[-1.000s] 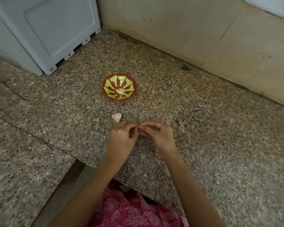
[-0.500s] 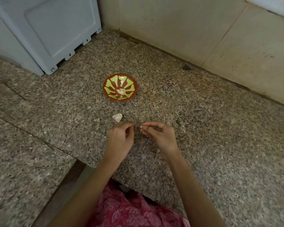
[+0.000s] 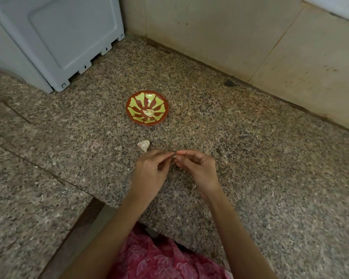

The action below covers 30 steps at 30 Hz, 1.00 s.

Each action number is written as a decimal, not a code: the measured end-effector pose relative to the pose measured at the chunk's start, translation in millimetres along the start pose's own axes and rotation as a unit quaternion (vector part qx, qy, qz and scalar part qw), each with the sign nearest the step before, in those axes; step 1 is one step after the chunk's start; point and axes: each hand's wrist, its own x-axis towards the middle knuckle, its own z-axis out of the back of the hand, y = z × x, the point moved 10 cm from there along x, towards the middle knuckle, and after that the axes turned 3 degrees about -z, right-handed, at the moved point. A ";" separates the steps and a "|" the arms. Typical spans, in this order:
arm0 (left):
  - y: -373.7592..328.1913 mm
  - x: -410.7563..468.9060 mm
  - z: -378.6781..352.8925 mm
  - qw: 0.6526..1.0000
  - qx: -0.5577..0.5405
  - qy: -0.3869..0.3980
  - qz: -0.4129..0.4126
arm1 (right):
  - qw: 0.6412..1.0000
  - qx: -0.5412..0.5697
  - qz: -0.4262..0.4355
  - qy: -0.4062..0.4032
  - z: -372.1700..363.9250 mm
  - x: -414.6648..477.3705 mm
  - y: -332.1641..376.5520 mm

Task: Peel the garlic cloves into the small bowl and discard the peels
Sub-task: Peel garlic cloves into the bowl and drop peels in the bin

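Note:
A small red bowl [image 3: 161,102] with a yellow-green pattern sits on the granite counter, and pale garlic pieces [image 3: 149,113] lie at its centre. A loose piece of garlic [image 3: 143,145] lies on the counter in front of the bowl. Just below it my left hand [image 3: 151,174] and my right hand [image 3: 197,170] meet fingertip to fingertip. Both pinch a small garlic clove [image 3: 174,157] between them; it is mostly hidden by the fingers.
A white appliance [image 3: 54,37] stands at the back left of the speckled granite counter [image 3: 270,178]. A beige tiled wall [image 3: 230,37] runs along the back. The counter's front edge drops off at the lower left, beside my pink patterned clothing [image 3: 161,258].
My hands have shifted slightly while staying joined at the fingertips, and the fingers have loosened a little around the clove. The bowl and loose garlic piece lie where they were.

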 end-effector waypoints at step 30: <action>47.8 -14.5 -16.1 0.928 -0.256 -0.015 0.272 | 0.985 -0.162 0.060 -0.012 -6.2 11.2 15.0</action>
